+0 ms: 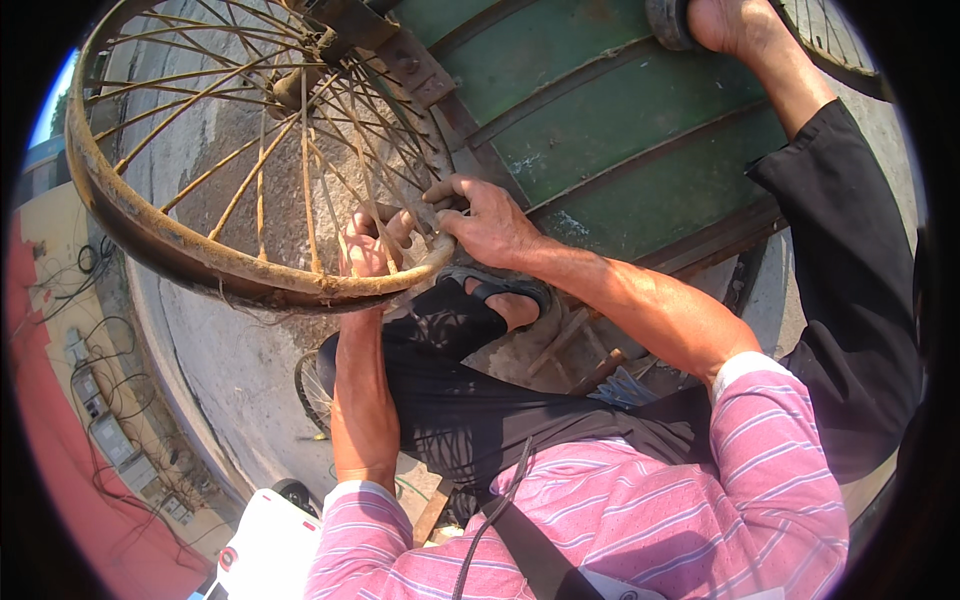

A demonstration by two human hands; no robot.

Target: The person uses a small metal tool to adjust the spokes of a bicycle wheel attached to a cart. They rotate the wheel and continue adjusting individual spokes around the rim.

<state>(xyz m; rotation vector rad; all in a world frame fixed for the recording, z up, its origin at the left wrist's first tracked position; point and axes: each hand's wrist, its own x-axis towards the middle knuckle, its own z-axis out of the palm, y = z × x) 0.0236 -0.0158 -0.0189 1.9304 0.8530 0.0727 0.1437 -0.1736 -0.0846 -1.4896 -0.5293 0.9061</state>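
A rusty, tyreless spoked wheel [255, 268] fills the upper left, mounted on a metal frame at its hub [292, 88]. My left hand [372, 240] reaches in among the spokes behind the near rim. Its fingers are curled round a thin spoke [310, 205] or close beside it; the spokes partly cover them. At the rim's right side, my right hand [490, 222] is closed, with thumb and forefinger pressed against the rim. Anything small between those fingertips is hidden. The two hands' fingertips are close together.
A green ribbed metal panel [600, 130] lies right of the wheel, with another spoked wheel [835, 45] beyond. My sandalled foot [512, 303] is below the hands. Wood pieces [565, 345] lie nearby. Cables and electrical boxes [115, 437] line the wall at left; a white object [270, 545] stands lower left.
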